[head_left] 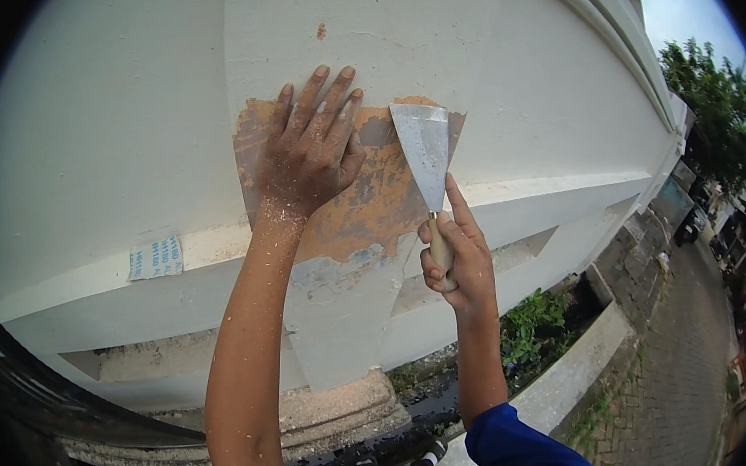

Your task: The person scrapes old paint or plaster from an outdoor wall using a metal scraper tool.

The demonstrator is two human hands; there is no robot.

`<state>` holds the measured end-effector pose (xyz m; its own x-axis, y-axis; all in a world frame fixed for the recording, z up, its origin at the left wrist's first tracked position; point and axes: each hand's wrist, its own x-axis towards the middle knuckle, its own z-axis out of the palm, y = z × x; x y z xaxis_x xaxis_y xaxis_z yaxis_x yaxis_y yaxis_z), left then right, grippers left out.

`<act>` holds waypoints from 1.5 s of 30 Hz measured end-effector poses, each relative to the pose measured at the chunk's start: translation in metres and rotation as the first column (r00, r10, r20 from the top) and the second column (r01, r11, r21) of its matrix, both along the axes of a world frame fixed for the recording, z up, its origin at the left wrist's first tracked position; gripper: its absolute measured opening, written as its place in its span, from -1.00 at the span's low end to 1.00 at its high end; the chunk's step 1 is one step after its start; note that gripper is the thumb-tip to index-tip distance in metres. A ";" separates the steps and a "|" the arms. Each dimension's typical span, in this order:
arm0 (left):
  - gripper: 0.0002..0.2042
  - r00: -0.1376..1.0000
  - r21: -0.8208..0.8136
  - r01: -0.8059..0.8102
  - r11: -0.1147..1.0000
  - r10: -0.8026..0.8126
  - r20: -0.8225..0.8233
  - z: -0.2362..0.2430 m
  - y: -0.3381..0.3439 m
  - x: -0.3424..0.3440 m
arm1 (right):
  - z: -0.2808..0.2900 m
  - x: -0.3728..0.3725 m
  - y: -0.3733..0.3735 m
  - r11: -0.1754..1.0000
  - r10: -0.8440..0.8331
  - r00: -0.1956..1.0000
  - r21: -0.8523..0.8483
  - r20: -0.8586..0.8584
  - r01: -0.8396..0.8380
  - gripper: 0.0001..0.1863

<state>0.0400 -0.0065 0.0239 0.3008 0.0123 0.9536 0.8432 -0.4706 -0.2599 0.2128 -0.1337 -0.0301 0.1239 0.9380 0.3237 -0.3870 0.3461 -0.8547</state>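
My right hand (464, 256) grips the pale handle of a putty knife (425, 146), its index finger stretched up along the neck. The wide metal blade points upward over the right part of a scraped patch (358, 208), where brown and grey layers show through the white paint. Whether the blade's edge touches the wall cannot be told. My left hand (310, 150) lies flat on the left side of the patch with its fingers apart, holding nothing. Pale flakes of paint speckle that hand and forearm.
A folded piece of sandpaper (155, 258) with blue print rests on the wall's ledge (208, 246) at left. Below runs a dark drainage ditch (338, 459) with green plants (534, 330). A paved lane (673, 367) extends at right, with trees (717, 101) beyond.
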 end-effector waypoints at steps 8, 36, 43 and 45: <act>-0.63 1.000 0.000 -0.016 1.000 0.016 -0.010 -0.002 -0.001 -0.003 | 0.000 -0.001 0.000 1.000 0.010 0.999 -0.021 0.030 -0.009 -0.40; -0.64 1.000 0.026 0.004 1.000 -0.004 -0.008 0.002 0.000 0.002 | 0.007 -0.011 -0.003 1.000 0.003 1.000 -0.002 0.028 -0.003 -0.39; -0.65 1.000 0.020 -0.001 1.000 0.001 -0.011 -0.001 -0.001 0.001 | -0.007 -0.009 -0.002 1.000 0.015 0.999 -0.017 0.045 -0.015 -0.39; -0.65 1.000 0.017 0.000 1.000 0.000 -0.004 0.001 -0.001 -0.001 | 0.000 -0.011 -0.004 1.000 0.020 1.000 -0.021 0.011 -0.020 -0.39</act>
